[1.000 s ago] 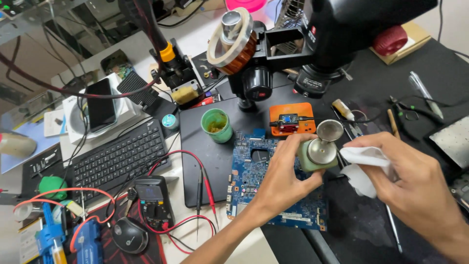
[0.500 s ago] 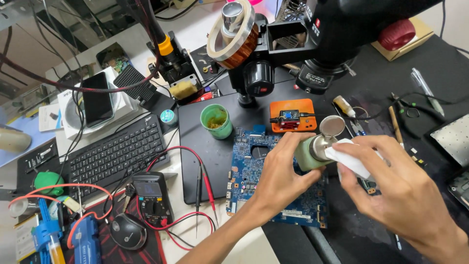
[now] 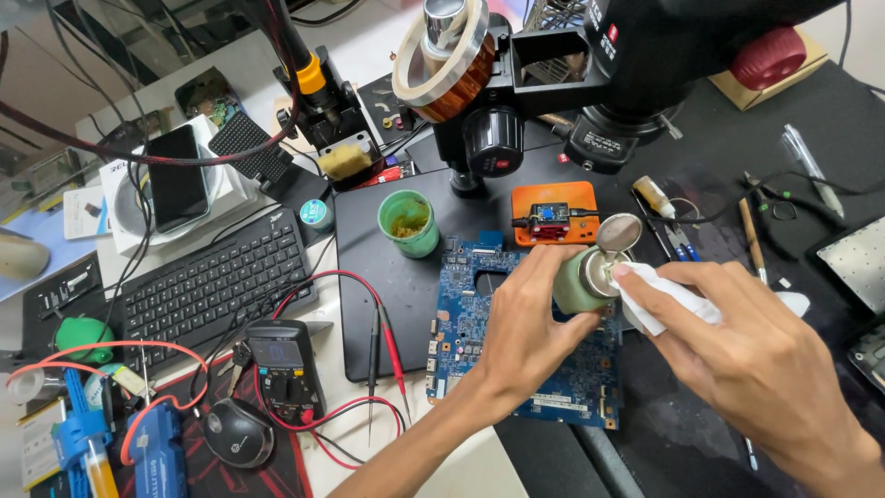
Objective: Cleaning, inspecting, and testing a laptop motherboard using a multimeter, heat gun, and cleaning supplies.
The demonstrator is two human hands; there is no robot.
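Head view shows both hands at work above a blue circuit board (image 3: 562,369) that lies flat on a dark mat (image 3: 387,304) on the bench; left hand (image 3: 530,327) has its fingers (image 3: 544,267) clenched around a small pale green dispenser bottle (image 3: 579,281), held tipped on its side with the metal top facing the right hand; a round metal lid (image 3: 619,232) stands hinged open just above that top; right hand (image 3: 765,364) grasps a folded white cloth (image 3: 662,300) between thumb and forefinger, and the cloth's tip touches the bottle's metal mouth; bottle and cloth sit directly between the two sets of fingers, over the board's upper right corner; just beyond the left fingers lies an orange module (image 3: 556,213) with a small blue board mounted on it; further out from them, to the left, stands a green cup (image 3: 408,223) with yellowish residue inside; a microscope head (image 3: 636,74) on a black arm hangs over the far side of the mat; well apart from the left wrist, a multimeter (image 3: 286,369) with red and black leads rests near the bench's front edge, beside a black keyboard (image 3: 217,277) and a dark mouse (image 3: 238,432); past the right fingers, tweezers and a brush (image 3: 751,235) lie on the black surface.
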